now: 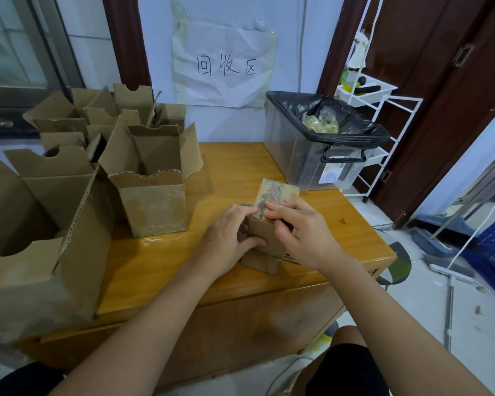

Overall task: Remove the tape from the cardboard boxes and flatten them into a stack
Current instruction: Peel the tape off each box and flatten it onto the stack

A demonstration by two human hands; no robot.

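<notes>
A small cardboard box [272, 195] lies flattened on the wooden table [160, 267], its far end scuffed where tape has torn the paper. My left hand [226, 238] grips its left side, thumb curled along the near flap. My right hand [300, 232] pinches the box near the middle, fingertips on the torn strip. Whether tape is between the fingers I cannot tell. Several open cardboard boxes stand on the left: one [152, 178] mid-table, a big one [35, 247] at the near left, more [77, 118] behind.
A clear plastic bin [306, 155] lined with a black bag holds crumpled tape [320, 122] at the table's far right. A white wire rack [383, 132] stands beyond it. A paper sign [223, 64] hangs on the wall. A blue crate [492, 250] sits on the floor.
</notes>
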